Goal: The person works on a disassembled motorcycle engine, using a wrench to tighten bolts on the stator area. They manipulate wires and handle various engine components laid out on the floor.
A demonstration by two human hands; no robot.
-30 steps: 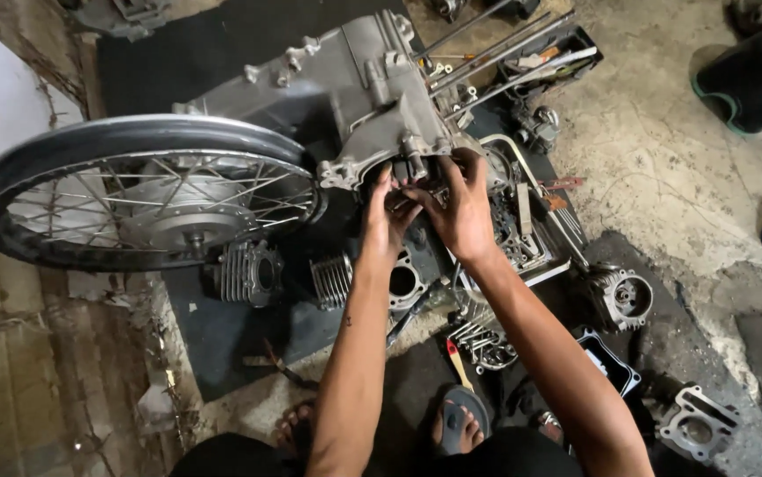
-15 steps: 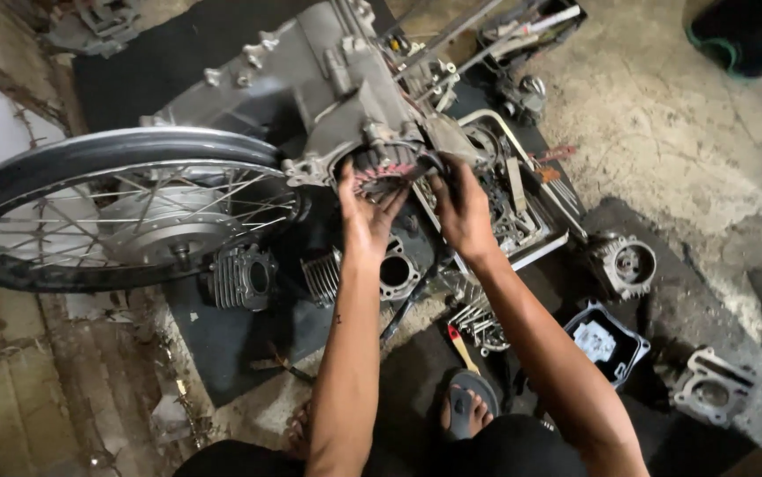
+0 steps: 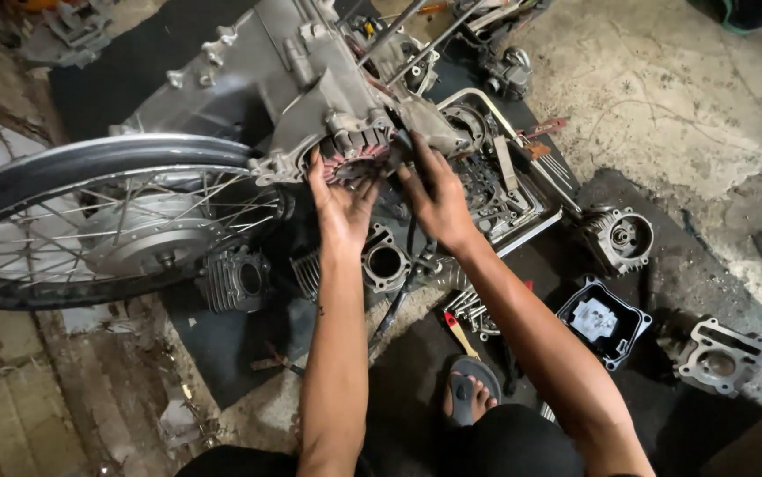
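- Centrally, a grey engine casing (image 3: 248, 97) lies on a dark mat (image 3: 107, 79) on the workshop floor, joined to a spoked wheel (image 3: 107, 221) at its left end; at the near edge of the casing sits an open housing showing a ring of reddish coil windings (image 3: 350, 155).
- Left hand (image 3: 341, 203): fingers spread and pressed up against the lower rim of the coil housing, palm toward the part, not closed round anything that can be seen.
- Right hand (image 3: 438, 199): fingers laid on the casing just right of the coil ring, thumb toward the left hand; whether it pinches a small part cannot be told.
- Hands stand close together but apart, one on either side of the coil ring.
- Step in hand, as judged: seating or working loose the coil assembly in its housing; the next move would call for even pressure from both sides, so that the ring stays square to its bore.
- Just below the hands lie two finned cylinders (image 3: 235, 281), (image 3: 385, 263).
- Right of the arms: a tray of small parts (image 3: 522, 208), a round finned part (image 3: 621, 237), a black open box (image 3: 603, 320) and a grey cylinder block (image 3: 718, 358).
- Near the bottom edge, a sandalled foot (image 3: 469, 393) rests on the floor.
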